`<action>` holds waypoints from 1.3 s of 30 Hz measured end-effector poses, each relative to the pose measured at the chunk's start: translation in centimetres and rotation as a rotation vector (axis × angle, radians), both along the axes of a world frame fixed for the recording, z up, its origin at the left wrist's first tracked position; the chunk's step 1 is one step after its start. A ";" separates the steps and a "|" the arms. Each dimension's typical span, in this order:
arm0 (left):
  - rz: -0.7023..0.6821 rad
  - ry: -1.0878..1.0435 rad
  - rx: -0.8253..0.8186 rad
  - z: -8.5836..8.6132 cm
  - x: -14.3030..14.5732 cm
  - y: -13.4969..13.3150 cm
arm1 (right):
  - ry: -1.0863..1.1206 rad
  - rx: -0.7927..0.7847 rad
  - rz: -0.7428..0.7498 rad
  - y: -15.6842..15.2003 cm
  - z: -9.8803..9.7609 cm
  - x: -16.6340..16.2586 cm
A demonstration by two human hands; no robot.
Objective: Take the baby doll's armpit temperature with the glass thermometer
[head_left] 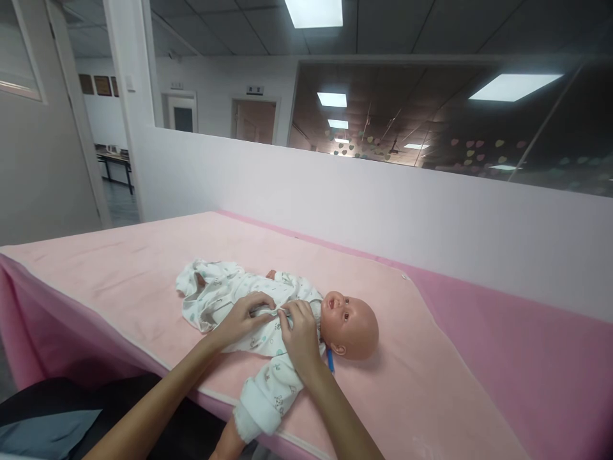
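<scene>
A baby doll lies on its back on a pink-covered table, its head toward the right. It wears a white printed baby outfit, with one sleeve reaching to the table's near edge. Over the doll's chest, my left hand pinches the front of the outfit. My right hand grips the same cloth just beside it, fingertips nearly meeting the left ones. Whatever fastening lies between the fingertips is too small to make out. Under the doll's neck, a bit of blue shows.
The pink cover spreads over the table and hangs down at the near left. A low white wall with glass above runs along the far side. At the left stands a door. My dark-clothed legs are below the near edge.
</scene>
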State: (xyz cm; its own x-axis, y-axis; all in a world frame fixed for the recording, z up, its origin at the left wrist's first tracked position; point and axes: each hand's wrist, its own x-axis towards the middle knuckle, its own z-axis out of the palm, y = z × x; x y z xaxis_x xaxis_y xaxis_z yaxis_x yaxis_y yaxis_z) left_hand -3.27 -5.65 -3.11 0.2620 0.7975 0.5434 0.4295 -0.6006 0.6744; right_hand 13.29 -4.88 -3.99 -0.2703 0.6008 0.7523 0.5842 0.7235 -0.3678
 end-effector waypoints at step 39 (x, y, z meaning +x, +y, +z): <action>-0.102 -0.197 -0.218 0.2 0.1 0.0 | -0.120 0.048 -0.076 -0.6 0.6 -0.2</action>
State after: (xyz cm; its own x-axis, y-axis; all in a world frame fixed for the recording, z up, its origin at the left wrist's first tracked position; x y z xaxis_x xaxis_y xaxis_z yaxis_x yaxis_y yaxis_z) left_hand -3.16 -5.70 -2.91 0.2532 0.8758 0.4109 0.2222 -0.4661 0.8564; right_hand 13.12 -5.48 -3.40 -0.3153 0.5867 0.7459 0.6755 0.6908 -0.2578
